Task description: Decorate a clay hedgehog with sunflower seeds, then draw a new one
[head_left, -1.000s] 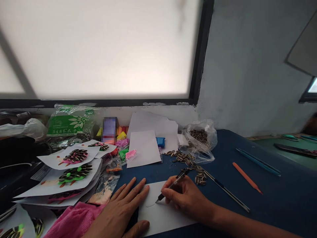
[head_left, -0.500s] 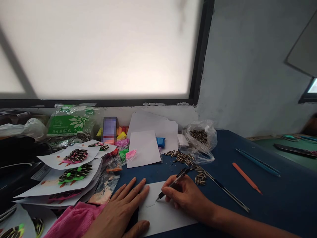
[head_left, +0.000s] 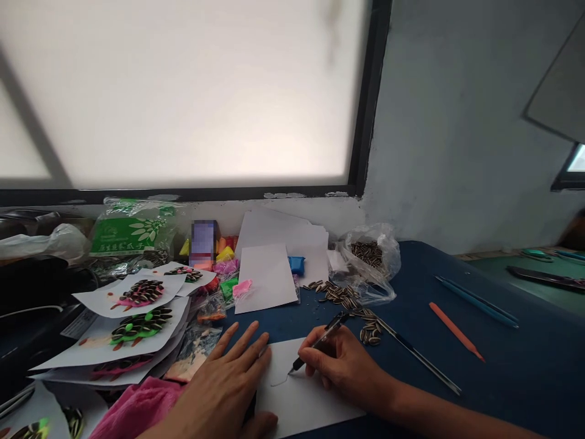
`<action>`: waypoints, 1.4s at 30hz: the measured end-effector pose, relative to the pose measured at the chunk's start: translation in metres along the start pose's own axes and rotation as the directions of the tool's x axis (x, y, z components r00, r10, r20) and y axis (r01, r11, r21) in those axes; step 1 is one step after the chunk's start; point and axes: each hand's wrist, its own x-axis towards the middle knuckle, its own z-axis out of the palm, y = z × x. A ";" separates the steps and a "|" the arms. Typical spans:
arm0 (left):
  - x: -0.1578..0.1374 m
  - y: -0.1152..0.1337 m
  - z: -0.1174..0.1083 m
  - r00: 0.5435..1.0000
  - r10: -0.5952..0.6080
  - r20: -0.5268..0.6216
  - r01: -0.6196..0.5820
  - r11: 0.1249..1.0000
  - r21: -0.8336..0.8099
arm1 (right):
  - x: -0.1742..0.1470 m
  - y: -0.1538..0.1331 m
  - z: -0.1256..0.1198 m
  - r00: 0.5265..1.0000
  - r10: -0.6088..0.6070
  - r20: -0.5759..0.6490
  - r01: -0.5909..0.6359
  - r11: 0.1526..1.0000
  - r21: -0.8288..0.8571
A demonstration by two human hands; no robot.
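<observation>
A black pen (head_left: pixel 319 343) is held in my right hand (head_left: pixel 343 364), its tip on a white sheet of paper (head_left: pixel 311 402). Beside the tip runs a short, thin curved line. My left hand (head_left: pixel 233 381) lies with fingers spread over the sheet's left edge, its thumb at the lower left of the paper. Past my right hand, striped sunflower seeds (head_left: pixel 340 294) are strewn on the blue table cover (head_left: pixel 411 347). A pair of metal tweezers (head_left: pixel 420 353) rests right of the seeds.
Left, papers bear seed-and-clay hedgehogs (head_left: pixel 141 323), near a pink cloth (head_left: pixel 137 408). Behind are blank sheets (head_left: pixel 266 280), coloured clay packets (head_left: pixel 227 286), a green seed bag (head_left: pixel 132 225) and an open plastic bag of seeds (head_left: pixel 368 253). An orange tool (head_left: pixel 454 329) and blue tweezers (head_left: pixel 478 303) lie right.
My left hand has shifted slightly, its fingers a little further left and closer together. The pen tip stays at nearly the same spot on the paper.
</observation>
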 end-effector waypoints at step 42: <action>0.005 -0.016 0.031 0.981 0.138 -0.139 -0.158 0.976 -0.150 | -0.005 0.005 0.000 0.986 -0.127 -0.110 0.107 0.980 -0.170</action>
